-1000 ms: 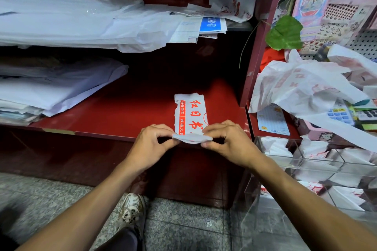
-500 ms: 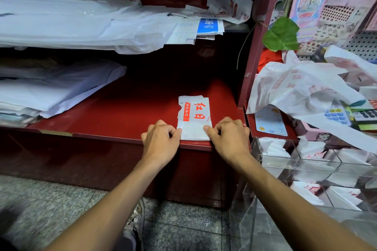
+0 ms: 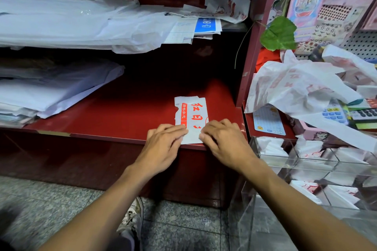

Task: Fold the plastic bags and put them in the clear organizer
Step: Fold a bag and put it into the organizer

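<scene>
- Dark red wooden shelf (image 3: 126,114): holds a stack of white sheets at far left.
- Clear acrylic organizer (image 3: 310,161), near right: folded white bags sit in its compartments.
- Crumpled white plastic bags (image 3: 295,85), right, above the organizer.
- Folded white plastic bag with red lettering (image 3: 191,114): flat at the shelf's near edge.
- Left hand (image 3: 163,146), right hand (image 3: 224,142): fingers extended, pressing the bag's near end from either side.
</scene>
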Motion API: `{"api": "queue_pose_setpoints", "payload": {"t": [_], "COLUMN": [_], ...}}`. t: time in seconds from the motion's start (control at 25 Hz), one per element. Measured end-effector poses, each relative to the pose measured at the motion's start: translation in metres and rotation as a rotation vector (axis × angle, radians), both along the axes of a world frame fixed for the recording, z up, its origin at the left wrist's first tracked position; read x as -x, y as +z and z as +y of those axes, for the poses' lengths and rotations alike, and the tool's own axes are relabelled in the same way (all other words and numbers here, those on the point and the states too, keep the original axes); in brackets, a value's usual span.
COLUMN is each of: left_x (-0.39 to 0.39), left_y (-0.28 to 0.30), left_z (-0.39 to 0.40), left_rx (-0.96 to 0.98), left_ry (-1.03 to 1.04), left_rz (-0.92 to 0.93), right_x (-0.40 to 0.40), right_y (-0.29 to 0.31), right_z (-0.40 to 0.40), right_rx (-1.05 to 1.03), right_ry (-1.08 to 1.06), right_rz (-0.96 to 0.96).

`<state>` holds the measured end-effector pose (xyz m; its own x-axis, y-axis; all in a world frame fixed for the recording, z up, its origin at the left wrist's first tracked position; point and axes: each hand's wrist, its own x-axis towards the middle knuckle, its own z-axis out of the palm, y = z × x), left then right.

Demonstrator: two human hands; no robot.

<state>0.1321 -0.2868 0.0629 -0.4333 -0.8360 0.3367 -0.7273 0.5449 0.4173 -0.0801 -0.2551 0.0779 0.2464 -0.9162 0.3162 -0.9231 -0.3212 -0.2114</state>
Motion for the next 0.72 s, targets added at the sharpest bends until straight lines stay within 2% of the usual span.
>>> {"api": "queue_pose_setpoints", "payload": {"t": [0.16, 0.2, 0.32, 0.52, 0.6, 0.72], "left_x": [-0.014, -0.015, -0.012, -0.005, 0.001, 0.006], "left_y": [-0.005, -0.007, -0.001, 0.008, 0.009, 0.010], "left_z": [-0.002, -0.003, -0.001, 0.000, 0.002, 0.004], "left_rx": [-0.036, -0.022, -0.067, -0.227, -0.235, -0.166], "left_ry": [-0.058, -0.056, -0.018, 0.043, 0.100, 0.200], "left_rz": [-0.025, 0.039, 0.257, 0.452, 0.502, 0.460], "right_x": [0.012, 0.012, 0.017, 0.015, 0.009, 0.000], "right_y": [-0.002, -0.002, -0.001, 0.002, 0.004, 0.005], "right_z": [0.000, 0.000, -0.004, -0.008, -0.011, -0.013], "right_rx": [-0.098, -0.110, -0.152, -0.214, -0.212, -0.190], "right_ry": [0.088, 0.095, 0.099, -0.004, -0.091, -0.187], "right_rz": [0.129, 0.082, -0.264, -0.607, -0.698, -0.704]}}
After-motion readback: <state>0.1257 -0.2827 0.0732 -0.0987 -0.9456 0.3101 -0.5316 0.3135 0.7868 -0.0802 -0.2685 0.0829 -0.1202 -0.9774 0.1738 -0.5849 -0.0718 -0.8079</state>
